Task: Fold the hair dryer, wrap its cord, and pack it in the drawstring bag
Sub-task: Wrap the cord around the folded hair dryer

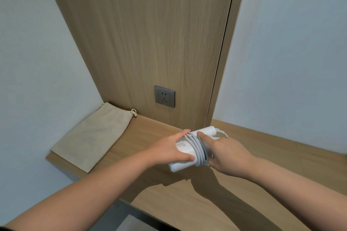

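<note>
A white folded hair dryer (185,149) is held above the wooden counter, with its grey cord (199,149) wound round its body in several turns. My left hand (169,149) grips the dryer from the left, thumb along its near side. From the right, my right hand (222,153) holds the dryer at the cord coils, its index finger lying over them. A short loop of cord (222,131) sticks out behind the dryer. The beige drawstring bag (94,135) lies flat at the counter's left end, apart from both hands.
The wooden counter (146,137) runs along the wall, with its front edge near me. A grey wall socket (164,96) sits on the wood panel just above it. White walls close in on the left and right.
</note>
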